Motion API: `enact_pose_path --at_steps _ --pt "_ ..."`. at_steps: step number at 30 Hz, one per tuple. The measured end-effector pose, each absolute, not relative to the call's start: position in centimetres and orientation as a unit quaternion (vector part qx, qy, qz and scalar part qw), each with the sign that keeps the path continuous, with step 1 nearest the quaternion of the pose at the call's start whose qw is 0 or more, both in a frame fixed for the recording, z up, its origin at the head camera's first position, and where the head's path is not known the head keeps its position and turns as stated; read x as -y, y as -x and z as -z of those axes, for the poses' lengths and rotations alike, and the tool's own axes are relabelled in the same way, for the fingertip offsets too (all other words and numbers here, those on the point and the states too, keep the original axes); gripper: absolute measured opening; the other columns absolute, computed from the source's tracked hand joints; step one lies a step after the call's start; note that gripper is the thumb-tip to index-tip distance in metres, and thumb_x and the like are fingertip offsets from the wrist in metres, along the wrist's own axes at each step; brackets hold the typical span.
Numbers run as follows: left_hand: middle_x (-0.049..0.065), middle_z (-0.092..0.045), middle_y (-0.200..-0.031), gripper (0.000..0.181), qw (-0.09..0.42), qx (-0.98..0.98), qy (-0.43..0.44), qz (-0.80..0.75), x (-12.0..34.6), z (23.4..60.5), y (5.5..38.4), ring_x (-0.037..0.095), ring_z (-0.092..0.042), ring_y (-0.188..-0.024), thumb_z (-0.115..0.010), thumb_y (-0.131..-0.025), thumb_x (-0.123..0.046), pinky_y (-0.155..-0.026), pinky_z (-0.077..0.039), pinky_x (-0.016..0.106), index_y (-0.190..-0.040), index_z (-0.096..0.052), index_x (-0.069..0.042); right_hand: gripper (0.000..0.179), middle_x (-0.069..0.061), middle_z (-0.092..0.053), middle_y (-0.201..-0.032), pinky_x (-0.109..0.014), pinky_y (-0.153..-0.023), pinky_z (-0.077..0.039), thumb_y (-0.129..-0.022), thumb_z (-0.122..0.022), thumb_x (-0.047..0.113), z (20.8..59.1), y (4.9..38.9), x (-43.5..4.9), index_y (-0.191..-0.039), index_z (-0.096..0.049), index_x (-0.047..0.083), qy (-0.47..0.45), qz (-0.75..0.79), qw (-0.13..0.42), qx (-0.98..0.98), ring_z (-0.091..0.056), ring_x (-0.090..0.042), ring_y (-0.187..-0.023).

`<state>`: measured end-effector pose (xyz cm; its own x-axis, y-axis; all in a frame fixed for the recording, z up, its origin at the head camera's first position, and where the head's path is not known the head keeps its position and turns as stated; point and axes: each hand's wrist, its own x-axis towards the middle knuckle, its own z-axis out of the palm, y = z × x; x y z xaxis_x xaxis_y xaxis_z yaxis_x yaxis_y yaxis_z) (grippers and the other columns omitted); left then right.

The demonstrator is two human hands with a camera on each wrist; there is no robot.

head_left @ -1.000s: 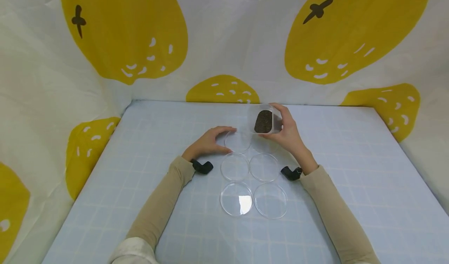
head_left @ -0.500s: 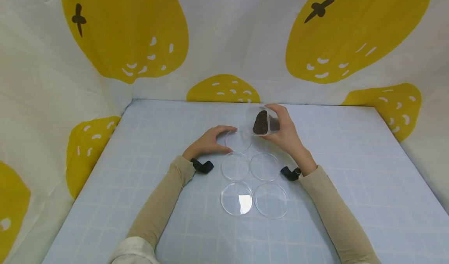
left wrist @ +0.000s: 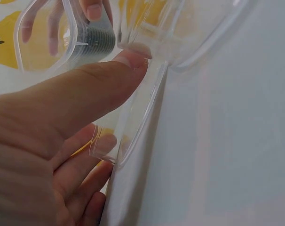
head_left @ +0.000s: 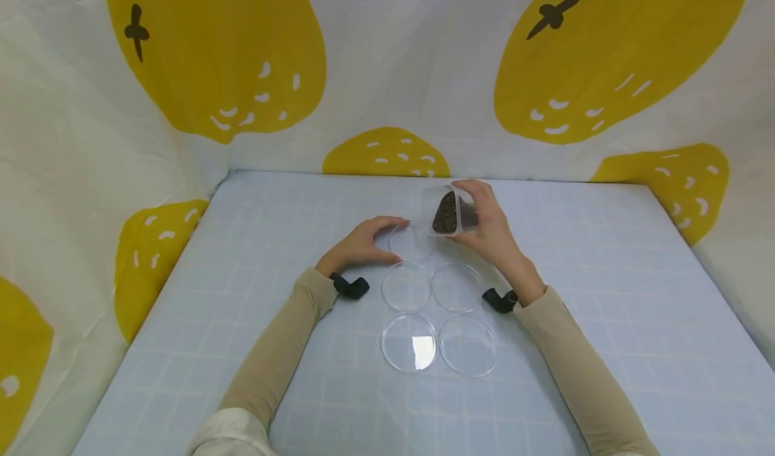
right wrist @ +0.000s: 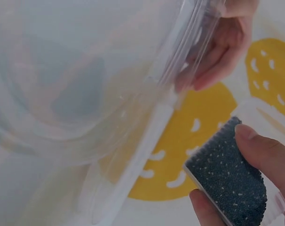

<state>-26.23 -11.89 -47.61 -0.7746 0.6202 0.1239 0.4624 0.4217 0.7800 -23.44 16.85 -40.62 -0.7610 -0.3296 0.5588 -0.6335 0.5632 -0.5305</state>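
Observation:
My left hand [head_left: 363, 244] grips a clear round plastic cup [head_left: 413, 243] at the far left of a group. In the left wrist view the thumb [left wrist: 100, 84] lies on the cup's near side and the fingers [left wrist: 81, 179] reach round its other side. My right hand [head_left: 487, 224] holds a clear squarish plastic container [head_left: 466, 217] on its side, its mouth turned left toward that cup. Dark fine granules [head_left: 445, 214] lie heaped inside it. In the right wrist view the thumb presses on the wall over the granules [right wrist: 222, 179].
Several more clear cups stand in two columns nearer the body: one at middle left [head_left: 406, 301], one at middle right [head_left: 458, 301], and two in front [head_left: 408, 358] [head_left: 468, 362]. A pale blue checked cloth [head_left: 272, 375] covers the table. Behind hangs a white curtain [head_left: 412, 72] with yellow fruit prints.
My right hand has moved slightly left and tipped the container further toward the cup; the granules have slid into a narrower, slanted heap. My left hand has stayed in place.

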Motion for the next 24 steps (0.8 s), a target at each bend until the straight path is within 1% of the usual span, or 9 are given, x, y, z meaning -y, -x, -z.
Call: enact_pose_path --at_steps 5,11,15,19,24 --pt "-0.006 -0.049 -0.148 0.076 0.081 -0.835 -0.333 -0.431 11.8 47.5 26.3 0.013 -0.036 -0.140 -0.087 -0.077 -0.029 -0.115 -0.025 0.037 -0.144 -0.052 -0.017 0.093 -0.015 -0.042 -0.140 -0.054 -0.095 -0.045 -0.063 -0.095 0.009 40.3 23.3 -16.4 -0.141 -0.045 0.014 -0.284 -0.366 0.193 0.865 -0.045 -0.032 -0.127" --pt "-0.006 -0.048 -0.148 0.075 0.084 -0.838 -0.331 -0.426 11.7 47.3 26.2 0.012 -0.037 -0.139 -0.086 -0.078 -0.029 -0.115 -0.025 0.035 -0.144 -0.052 -0.016 0.093 -0.015 -0.041 -0.141 -0.053 -0.092 -0.048 -0.063 -0.094 0.006 39.8 23.4 -15.9 -0.141 -0.045 0.015 -0.291 -0.358 0.187 0.867 -0.047 -0.034 -0.125" --pt "-0.005 -0.049 -0.147 0.075 0.080 -0.835 -0.334 -0.429 11.8 47.4 26.2 0.012 -0.037 -0.139 -0.087 -0.077 -0.027 -0.115 -0.025 0.033 -0.143 -0.053 -0.015 0.093 -0.016 -0.039 -0.142 -0.053 -0.091 -0.049 -0.063 -0.093 0.003 39.7 23.6 -15.7 -0.142 -0.044 0.013 -0.297 -0.362 0.183 0.864 -0.052 -0.039 -0.118" --pt "-0.005 -0.051 -0.146 0.075 0.076 -0.831 -0.343 -0.432 11.9 47.5 26.3 0.011 -0.038 -0.138 -0.088 -0.077 -0.026 -0.115 -0.025 0.032 -0.142 -0.053 -0.014 0.093 -0.016 -0.039 -0.142 -0.053 -0.089 -0.050 -0.064 -0.093 0.004 39.6 23.6 -15.8 -0.143 -0.044 0.014 -0.294 -0.362 0.182 0.865 -0.056 -0.042 -0.111" --pt "-0.006 -0.050 -0.146 0.075 0.078 -0.831 -0.341 -0.432 12.1 47.5 26.2 0.012 -0.038 -0.138 -0.087 -0.077 -0.027 -0.115 -0.025 0.034 -0.143 -0.053 -0.015 0.093 -0.014 -0.039 -0.143 -0.055 -0.084 -0.050 -0.065 -0.093 0.005 39.6 23.4 -15.7 -0.143 -0.043 0.018 -0.290 -0.351 0.183 0.871 -0.058 -0.042 -0.108"
